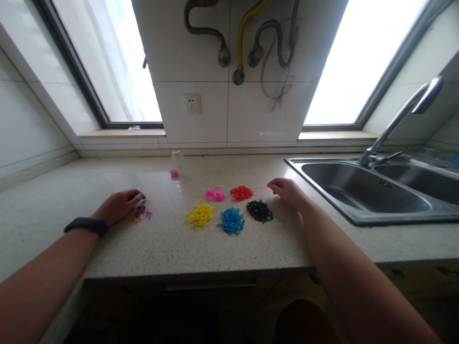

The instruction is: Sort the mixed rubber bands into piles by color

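My left hand rests on the counter at the left, a dark band around its wrist. Its fingers are loosely bent and a little apart, beside a small mixed-colour cluster of rubber bands. To the right, my right hand lies on the counter with relaxed fingers, nothing visible in them. Near it are piles of black rubber bands and red rubber bands. Pink rubber bands, yellow rubber bands and blue rubber bands form separate heaps between the hands.
A small clear bottle stands toward the wall, with a pink cap beside it. The steel sink and its faucet occupy the right side. A wall socket and pipes are behind the speckled counter.
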`<control>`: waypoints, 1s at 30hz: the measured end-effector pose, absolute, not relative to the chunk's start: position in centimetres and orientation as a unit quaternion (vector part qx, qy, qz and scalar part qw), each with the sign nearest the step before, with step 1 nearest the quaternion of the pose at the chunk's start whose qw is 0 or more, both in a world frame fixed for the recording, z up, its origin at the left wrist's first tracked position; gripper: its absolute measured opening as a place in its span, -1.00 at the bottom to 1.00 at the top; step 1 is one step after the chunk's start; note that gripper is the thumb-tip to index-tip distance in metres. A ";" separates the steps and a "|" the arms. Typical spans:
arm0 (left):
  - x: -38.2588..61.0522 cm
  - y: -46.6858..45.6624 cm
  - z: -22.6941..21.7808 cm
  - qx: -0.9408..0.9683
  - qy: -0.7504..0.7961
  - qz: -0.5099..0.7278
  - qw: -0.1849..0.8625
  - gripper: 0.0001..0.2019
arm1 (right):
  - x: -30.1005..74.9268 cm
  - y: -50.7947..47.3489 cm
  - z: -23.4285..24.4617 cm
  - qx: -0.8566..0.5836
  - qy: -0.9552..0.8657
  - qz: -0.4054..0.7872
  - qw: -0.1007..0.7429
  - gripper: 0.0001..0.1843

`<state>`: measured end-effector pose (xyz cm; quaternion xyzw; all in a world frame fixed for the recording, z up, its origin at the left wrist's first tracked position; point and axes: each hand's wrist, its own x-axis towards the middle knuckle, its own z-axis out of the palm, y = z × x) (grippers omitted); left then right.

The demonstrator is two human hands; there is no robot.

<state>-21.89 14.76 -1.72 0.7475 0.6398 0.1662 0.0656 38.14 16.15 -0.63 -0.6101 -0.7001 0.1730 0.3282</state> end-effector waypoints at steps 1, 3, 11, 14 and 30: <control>-21.9 14.8 -1.7 0.747 0.640 0.167 0.067 -0.51 | 38.1 16.2 -0.7 -0.609 -0.699 0.175 0.331 -0.64; -21.9 14.8 -1.7 0.748 0.639 0.167 0.067 -0.50 | 38.0 16.3 -0.7 -0.607 -0.696 0.179 0.339 -0.62; -22.1 15.0 -2.1 0.746 0.639 0.175 0.060 -0.49 | 37.5 16.2 -0.8 -0.613 -0.696 0.186 0.323 -0.63; -22.0 14.9 -2.0 0.752 0.632 0.177 0.056 -0.50 | 37.5 16.3 -0.8 -0.611 -0.702 0.185 0.316 -0.63; -23.4 13.5 0.9 0.755 0.615 0.105 0.199 -0.48 | 37.7 16.6 -1.0 -0.616 -0.705 0.181 0.300 -0.60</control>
